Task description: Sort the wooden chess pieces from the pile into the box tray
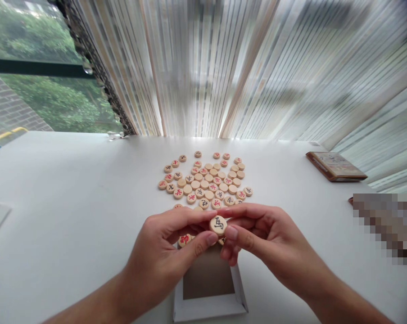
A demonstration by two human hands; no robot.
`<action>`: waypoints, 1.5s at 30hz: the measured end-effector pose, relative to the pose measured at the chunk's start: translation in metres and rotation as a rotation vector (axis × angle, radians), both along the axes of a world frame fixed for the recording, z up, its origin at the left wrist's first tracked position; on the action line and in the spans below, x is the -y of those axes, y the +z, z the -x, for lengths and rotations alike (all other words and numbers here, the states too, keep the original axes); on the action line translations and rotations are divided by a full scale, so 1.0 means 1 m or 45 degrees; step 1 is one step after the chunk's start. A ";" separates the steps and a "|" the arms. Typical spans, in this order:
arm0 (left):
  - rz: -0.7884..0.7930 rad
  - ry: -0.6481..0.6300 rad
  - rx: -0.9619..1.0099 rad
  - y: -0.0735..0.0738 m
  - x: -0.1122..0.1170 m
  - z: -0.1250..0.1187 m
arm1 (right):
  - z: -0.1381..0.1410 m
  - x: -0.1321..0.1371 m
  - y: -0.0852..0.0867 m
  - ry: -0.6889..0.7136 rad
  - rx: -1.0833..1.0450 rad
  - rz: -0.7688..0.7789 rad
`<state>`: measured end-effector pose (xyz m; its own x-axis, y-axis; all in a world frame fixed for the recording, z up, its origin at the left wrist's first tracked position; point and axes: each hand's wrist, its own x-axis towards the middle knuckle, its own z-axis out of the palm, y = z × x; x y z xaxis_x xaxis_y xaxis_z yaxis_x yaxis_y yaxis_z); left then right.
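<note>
We see the open box [210,310] lying on the table [71,202], with the xiangqi pieces [204,184] spread beyond it. Over its far end, our left hand [163,243] and right hand [273,234] hold a horse piece [218,223] between them. A general piece [184,240] sits at the open box's far left corner; we cannot tell whether inside. Well to the open box's right and beyond rests a flat box [336,165]. Farther behind the open box hangs a curtain [196,67], and beyond it to the left, a window [38,40].

White table [71,202] — scattered round pieces [204,184], open white box [210,309], flat brown-edged case [336,165]
</note>
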<state>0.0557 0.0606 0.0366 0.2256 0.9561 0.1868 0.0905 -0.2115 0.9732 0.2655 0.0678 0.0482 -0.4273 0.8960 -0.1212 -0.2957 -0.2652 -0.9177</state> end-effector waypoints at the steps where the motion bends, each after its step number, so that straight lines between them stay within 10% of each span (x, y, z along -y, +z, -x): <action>1: 0.028 0.002 0.016 0.001 0.000 0.000 | 0.000 0.000 0.000 -0.003 -0.007 0.000; 18: 0.280 -0.072 0.360 0.004 -0.001 -0.005 | 0.000 0.000 -0.001 -0.068 0.006 -0.029; 45: 0.070 -0.025 0.106 0.001 -0.002 -0.002 | 0.001 -0.001 0.000 -0.057 0.230 -0.156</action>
